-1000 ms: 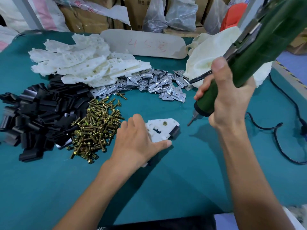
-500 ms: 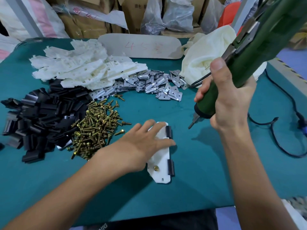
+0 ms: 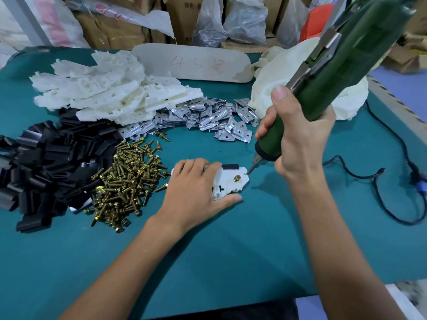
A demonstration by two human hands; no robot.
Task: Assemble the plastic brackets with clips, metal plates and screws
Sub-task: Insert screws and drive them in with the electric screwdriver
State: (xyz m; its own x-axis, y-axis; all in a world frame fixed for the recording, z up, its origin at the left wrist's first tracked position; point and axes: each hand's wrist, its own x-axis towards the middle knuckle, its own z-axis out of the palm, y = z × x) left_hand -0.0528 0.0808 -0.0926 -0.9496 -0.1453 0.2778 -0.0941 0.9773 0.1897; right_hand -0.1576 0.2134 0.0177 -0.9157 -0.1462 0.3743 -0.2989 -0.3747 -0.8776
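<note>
A white plastic bracket point(image 3: 231, 181) lies flat on the teal table, with a black clip on its far edge and a brass screw point(image 3: 237, 178) standing in its right end. My left hand point(image 3: 196, 190) presses down on the bracket's left part and covers it. My right hand point(image 3: 298, 139) grips a green electric screwdriver point(image 3: 335, 72), tilted, its bit tip just right of the screw, near the bracket's corner. Supply piles lie to the left: white brackets point(image 3: 111, 93), black clips point(image 3: 46, 162), brass screws point(image 3: 124, 181) and metal plates point(image 3: 203, 118).
A cream cloth bag point(image 3: 277, 77) sits at the back right. The screwdriver's black cable point(image 3: 392, 181) loops over the table's right side. A beige board point(image 3: 196, 63) with red writing lies at the back, with cartons and bags behind the table.
My left hand has turned the bracket from lengthwise to crosswise and moved it up and right, toward the screwdriver. The screw end now lies by the bit, which has come down closer.
</note>
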